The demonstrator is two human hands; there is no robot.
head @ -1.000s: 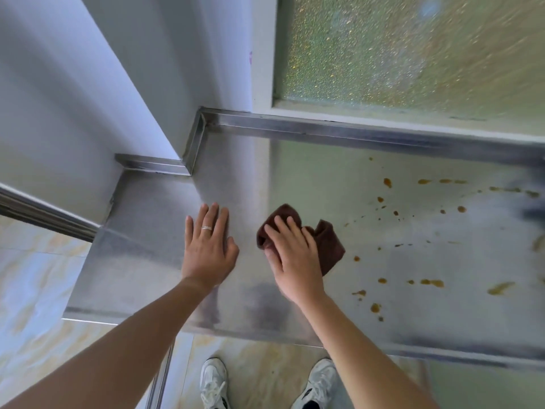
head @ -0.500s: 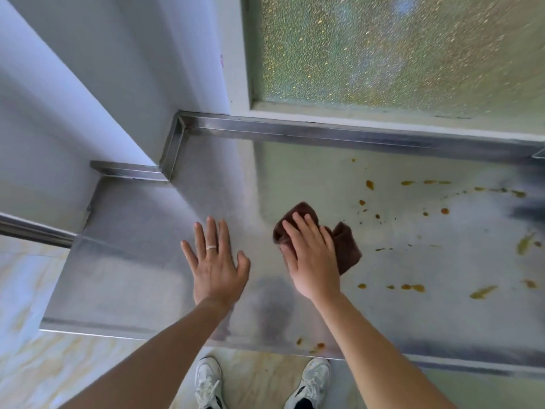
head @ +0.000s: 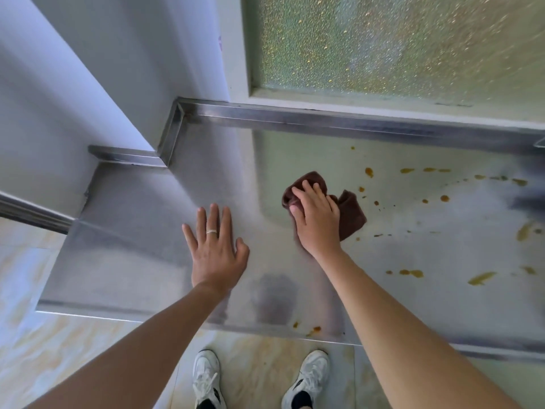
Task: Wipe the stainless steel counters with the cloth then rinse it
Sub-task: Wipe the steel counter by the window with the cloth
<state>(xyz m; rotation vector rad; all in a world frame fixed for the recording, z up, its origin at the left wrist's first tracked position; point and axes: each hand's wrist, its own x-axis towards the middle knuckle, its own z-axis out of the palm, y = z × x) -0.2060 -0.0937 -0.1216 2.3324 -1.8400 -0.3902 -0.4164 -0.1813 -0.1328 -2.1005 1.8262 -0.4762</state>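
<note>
right hand (head: 317, 222) at frame centre-right, palm down on the brown cloth (head: 349, 212), fingers curled over its upper-left edge, pressing it flat onto the stainless steel counter (head: 141, 231). cloth is bunched, sticking out past the hand to the right and above the fingertips. left hand (head: 216, 252) just left of centre, flat on the bare steel, fingers spread, holding nothing; ring (head: 211, 231) on one finger. hands near each other, not touching.

orange-brown spots (head: 411, 273) scattered across the right half of the counter, right of the cloth; two more (head: 314, 330) at the front edge, lower centre. steel left of the cloth looks spot-free.

counter has a raised back lip (head: 324, 118) along the top, stepping round a wall corner (head: 118, 69) at upper left. frosted window (head: 398, 42) upper right. white shoes (head: 206, 379) on tiled floor (head: 59, 349) at bottom.
</note>
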